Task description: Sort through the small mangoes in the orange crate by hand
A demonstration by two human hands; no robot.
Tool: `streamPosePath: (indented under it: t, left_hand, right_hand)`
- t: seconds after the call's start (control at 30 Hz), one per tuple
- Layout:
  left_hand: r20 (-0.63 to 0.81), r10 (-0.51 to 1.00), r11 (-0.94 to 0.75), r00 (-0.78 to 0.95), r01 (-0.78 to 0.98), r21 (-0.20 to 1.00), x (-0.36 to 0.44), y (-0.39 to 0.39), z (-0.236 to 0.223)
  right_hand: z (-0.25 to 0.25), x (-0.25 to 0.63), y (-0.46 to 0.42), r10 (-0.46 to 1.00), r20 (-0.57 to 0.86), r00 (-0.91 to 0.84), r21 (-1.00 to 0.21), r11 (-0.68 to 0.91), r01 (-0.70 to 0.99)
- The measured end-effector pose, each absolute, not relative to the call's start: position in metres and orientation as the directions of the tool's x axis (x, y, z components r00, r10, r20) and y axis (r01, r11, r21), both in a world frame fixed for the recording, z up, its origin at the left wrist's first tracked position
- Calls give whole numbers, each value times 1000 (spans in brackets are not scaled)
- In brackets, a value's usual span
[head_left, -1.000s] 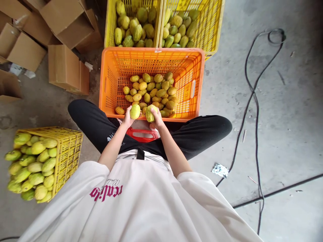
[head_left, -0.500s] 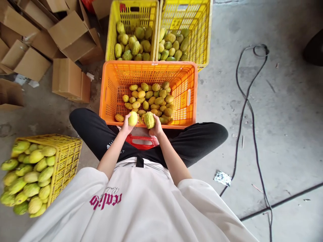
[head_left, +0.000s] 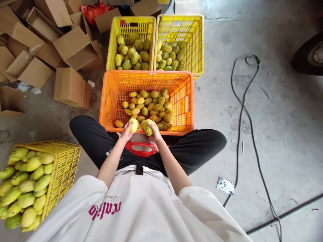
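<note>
I sit on a red stool [head_left: 141, 148] with my legs spread round an orange crate [head_left: 111, 97] partly filled with yellow-green fruit [head_left: 151, 106]. My left hand [head_left: 126, 132] is closed round a pale yellow fruit [head_left: 133, 125] at the crate's near rim. Just to its right, my right hand [head_left: 153, 131] grips a greener ribbed fruit [head_left: 148, 127]. Both fruits are held over the crate's near edge, a small gap apart.
Two yellow crates [head_left: 153, 33] of green fruit stand behind the orange one. A heaped yellow crate [head_left: 60, 164] sits at my left. Cardboard boxes [head_left: 70, 87] lie at the upper left. A black cable [head_left: 239, 114] runs over the concrete floor at right, near a scrap of foil [head_left: 225, 185].
The view has tilted so everything sits lower in the frame. Both hands keep their fruits at the crate's near rim; the right hand has turned its fruit a little.
</note>
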State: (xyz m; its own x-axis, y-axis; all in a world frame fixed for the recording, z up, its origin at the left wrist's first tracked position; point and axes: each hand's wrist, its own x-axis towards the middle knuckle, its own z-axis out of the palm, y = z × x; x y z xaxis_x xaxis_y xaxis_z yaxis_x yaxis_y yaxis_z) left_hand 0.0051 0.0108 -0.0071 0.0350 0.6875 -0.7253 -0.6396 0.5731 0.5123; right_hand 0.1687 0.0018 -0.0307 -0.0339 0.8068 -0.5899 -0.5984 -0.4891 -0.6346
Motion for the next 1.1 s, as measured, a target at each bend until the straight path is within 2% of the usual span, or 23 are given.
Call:
streamPosePath:
  t: [0.17,0.37,0.6,0.73,0.9,1.1]
  left_hand:
    - [-752,656,595,65,-657,463,4,13,-8]
    - [-812,580,554,-67,-698,453,6,22,-9]
    - [-812,581,627,60,-669,399,7,22,-9]
    - [-764,640,613,86,-657,440,7,19,-13]
    - [-688,723,577,62,-601,553,6,14,-17]
    - [-716,698,565,29,-635,526,4,13,-23]
  right_hand:
    - [-27,172,5,772,-631,-81,-584,-541,-606]
    - [-25,174,8,748,-646,-148,-545,-589,-596]
    - [-29,173,5,810,-581,-79,-630,-509,-586]
    - [-29,172,3,817,-577,3,-653,-459,-602]
    - [-28,174,5,805,-589,-75,-627,-513,-587]
    - [-24,171,10,737,-670,-94,-527,-561,-639]
